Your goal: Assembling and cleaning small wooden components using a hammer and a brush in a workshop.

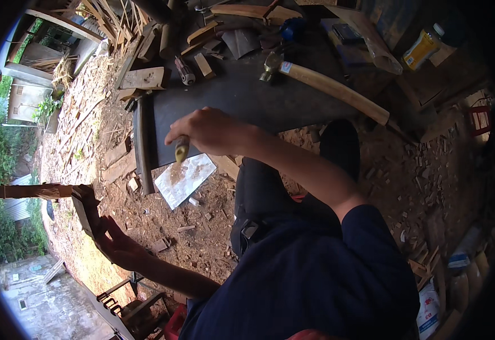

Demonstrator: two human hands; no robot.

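Observation:
My left hand (117, 245) is raised at the left, its fingers against a dark, blocky piece (85, 211) that looks like wood. This piece meets the end of a long, rough wooden pole (29, 191) running off to the left edge. Over the near edge of the dark workbench (219, 96), my right hand (210, 131) is closed around a short, rounded thing with a yellowish end (182, 151). Its other end is hidden in my fingers, so its kind is unclear. Below that hand, a pale sheet (185, 180) with brown dust lies on the ground.
A hammer (332, 90) with a long wooden handle lies across the bench. Near its far left corner are a screwdriver (185, 72) and wood offcuts (205, 66). A yellow bottle (421, 50) stands at the far right. Wood chips and scraps (213, 221) cover the ground.

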